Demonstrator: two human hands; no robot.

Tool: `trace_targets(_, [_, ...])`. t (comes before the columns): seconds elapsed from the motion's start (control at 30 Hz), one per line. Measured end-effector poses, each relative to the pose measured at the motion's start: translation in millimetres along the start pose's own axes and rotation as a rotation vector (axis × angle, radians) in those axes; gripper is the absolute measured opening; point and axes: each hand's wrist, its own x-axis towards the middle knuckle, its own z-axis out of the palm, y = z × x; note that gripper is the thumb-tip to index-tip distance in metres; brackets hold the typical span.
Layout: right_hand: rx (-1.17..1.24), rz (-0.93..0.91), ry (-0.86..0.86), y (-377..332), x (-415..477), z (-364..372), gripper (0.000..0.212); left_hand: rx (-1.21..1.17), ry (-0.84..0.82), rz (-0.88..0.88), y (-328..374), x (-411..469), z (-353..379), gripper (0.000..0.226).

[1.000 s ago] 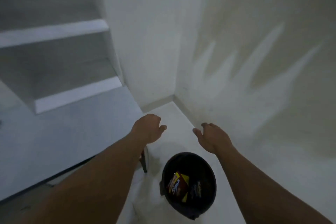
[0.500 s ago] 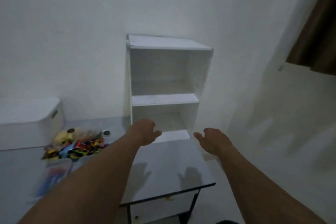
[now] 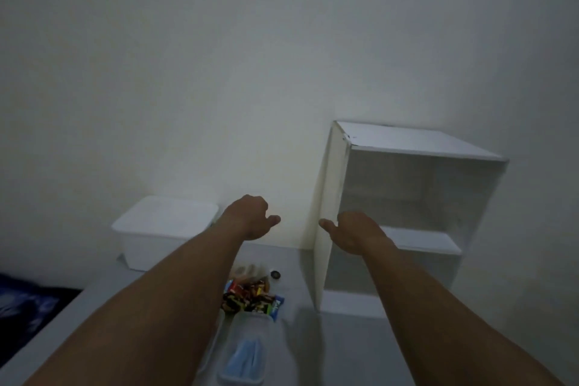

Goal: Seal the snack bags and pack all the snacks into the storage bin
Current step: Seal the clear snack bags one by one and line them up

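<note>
White bin: the lidded storage bin stands at the back left of the grey table, against the wall; half a second ago it sat at the far left edge of the view, now nearer the middle.
View change: the white shelf unit has gone from the centre to the right side.
Snacks: a heap of coloured wrappers, red, yellow, black and one blue, lies on the table in front of the bin, apart from it; earlier it showed left of the arms, now between them.
Clear box: a see-through container with something blue inside lies just in front of the heap.
Left hand: raised over the table near the bin, fingers curled loosely, thumb out, holding nothing, as before.
Right hand: raised before the shelf unit's side panel, fingers loosely bent and empty, thumb pointing left.
</note>
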Motion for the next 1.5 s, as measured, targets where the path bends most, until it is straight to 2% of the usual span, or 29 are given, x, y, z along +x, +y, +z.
trace_targets(0.33, [0.047, -0.117, -0.094, -52, 118, 46, 0.068, 0.011, -0.002, -0.137, -65, 68, 13, 0.065])
trace_targets(0.7, [0.048, -0.170, -0.269, -67, 223, 138, 0.064, -0.073, -0.116, -0.207, -120, 149, 96, 0.070])
trace_targets(0.97, [0.079, -0.109, -0.331, -89, 269, 237, 0.064, -0.126, -0.268, -0.162, -173, 213, 179, 0.070])
trace_targets(1.27, [0.008, -0.035, -0.335, -111, 296, 323, 0.041, -0.163, -0.423, -0.051, -210, 273, 266, 0.067])
trace_targets(1.5, [-0.112, -0.001, -0.279, -123, 309, 370, 0.049, -0.190, -0.517, 0.001, -224, 305, 318, 0.060])
